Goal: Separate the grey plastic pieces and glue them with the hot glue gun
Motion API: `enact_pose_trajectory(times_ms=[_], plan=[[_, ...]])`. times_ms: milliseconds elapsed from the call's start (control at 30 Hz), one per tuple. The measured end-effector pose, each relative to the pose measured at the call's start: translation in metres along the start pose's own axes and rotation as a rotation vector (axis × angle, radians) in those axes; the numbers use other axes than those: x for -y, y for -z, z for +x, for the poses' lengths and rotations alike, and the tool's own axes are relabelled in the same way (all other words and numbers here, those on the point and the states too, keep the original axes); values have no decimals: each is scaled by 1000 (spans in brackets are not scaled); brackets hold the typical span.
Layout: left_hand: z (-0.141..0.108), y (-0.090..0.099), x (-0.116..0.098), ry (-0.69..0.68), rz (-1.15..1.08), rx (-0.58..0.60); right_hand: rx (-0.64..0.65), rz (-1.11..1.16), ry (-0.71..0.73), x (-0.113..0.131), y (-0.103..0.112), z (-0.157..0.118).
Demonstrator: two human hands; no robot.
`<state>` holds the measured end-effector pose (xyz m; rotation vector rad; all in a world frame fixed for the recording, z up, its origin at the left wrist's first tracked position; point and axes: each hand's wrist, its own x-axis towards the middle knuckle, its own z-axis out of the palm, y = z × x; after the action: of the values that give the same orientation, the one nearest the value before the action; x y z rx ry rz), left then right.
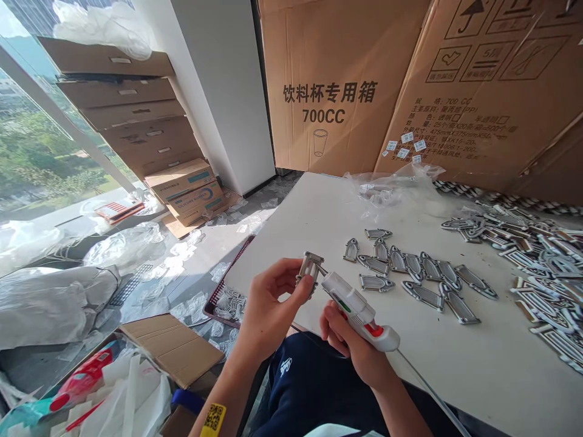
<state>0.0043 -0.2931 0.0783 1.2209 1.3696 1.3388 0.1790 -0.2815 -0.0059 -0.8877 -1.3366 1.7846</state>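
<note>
Here, my left hand (277,298) pinches a grey frame (310,267), its long axis oblique to the glue gun (355,302) gripped just right of it in my right hand (354,341).

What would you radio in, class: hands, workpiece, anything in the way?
Left hand: fingers pinching gray frame. Right hand: holding white glue gun, nozzle close to frame. No obstruction visible at nozzle; other frames lie clear on table.

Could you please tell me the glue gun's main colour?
The glue gun is mainly white (head view).
</note>
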Motion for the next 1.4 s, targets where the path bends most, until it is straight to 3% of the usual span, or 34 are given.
enact_pose_trajectory(times_ms=[1000,1400], plan=[[-1,0,1,-40,109,-70,-254,2,-104,-4,-12,-2],[-1,1,-1,-36,131,-64,-207,-28,-96,-3,-10,0]])
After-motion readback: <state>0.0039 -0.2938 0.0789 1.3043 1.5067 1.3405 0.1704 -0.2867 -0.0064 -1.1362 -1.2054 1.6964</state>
